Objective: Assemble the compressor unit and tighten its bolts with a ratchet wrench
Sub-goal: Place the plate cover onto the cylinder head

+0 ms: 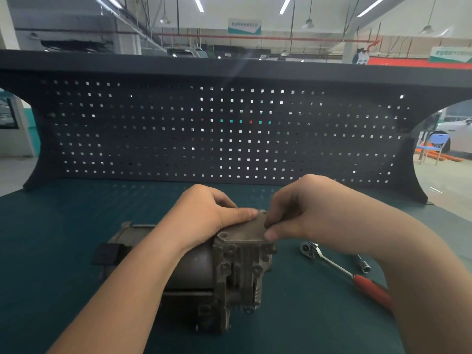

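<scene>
From the head view, a table (63, 226) covered with a dark green mat fills the lower half. Along its far edge stands a dark pegboard (229, 129) with square holes, topped by a shelf; its two ends curve in, leaving openings to a workshop hall with strip lights, hanging lamps and signs. Through the right opening a blue chair (434, 146) stands on the floor.

The compressor unit (229, 272) lies in the middle of the table, toward the near edge, its grey cylinder pointing left and its cast metal head to the right. A flat cover plate (245, 231) sits on top of the head. The left hand (204, 215) rests on the unit, its grip laid over the plate with the thumb along the plate's far edge. The right hand (301, 210) pinches the plate's right edge, its grip clenched on it.

The ratchet wrench (342, 269), red-handled, lies on the mat just right of the unit, partly under the right forearm. A socket extension (364, 264) lies just beside it. The mat's left side and far strip are open.
</scene>
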The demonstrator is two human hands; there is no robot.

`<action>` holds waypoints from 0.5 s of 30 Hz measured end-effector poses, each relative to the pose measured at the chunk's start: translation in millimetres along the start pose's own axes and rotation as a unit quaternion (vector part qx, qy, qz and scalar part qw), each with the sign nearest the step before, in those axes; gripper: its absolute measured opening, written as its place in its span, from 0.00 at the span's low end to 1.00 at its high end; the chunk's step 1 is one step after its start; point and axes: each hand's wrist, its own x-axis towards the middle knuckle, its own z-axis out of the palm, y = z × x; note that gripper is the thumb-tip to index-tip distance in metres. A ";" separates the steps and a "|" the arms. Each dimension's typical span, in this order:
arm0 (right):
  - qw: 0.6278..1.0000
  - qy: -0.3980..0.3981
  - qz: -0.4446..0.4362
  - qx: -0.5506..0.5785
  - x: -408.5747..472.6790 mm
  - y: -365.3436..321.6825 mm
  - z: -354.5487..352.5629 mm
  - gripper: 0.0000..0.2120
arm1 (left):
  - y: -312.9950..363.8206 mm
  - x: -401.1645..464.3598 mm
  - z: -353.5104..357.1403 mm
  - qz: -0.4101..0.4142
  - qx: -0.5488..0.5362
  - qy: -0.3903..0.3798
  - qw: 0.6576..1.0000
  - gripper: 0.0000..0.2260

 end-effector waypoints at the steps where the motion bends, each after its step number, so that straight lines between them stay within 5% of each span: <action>1: 1.000 0.004 0.005 -0.004 0.6 0.0 0.7 0.09 | 0.1 0.2 0.2 -0.001 0.003 0.001 1.000 0.16; 15: 0.999 0.013 -0.008 0.041 6.0 6.0 12.4 0.14 | -2.4 1.1 1.6 -0.003 0.011 0.002 1.000 0.16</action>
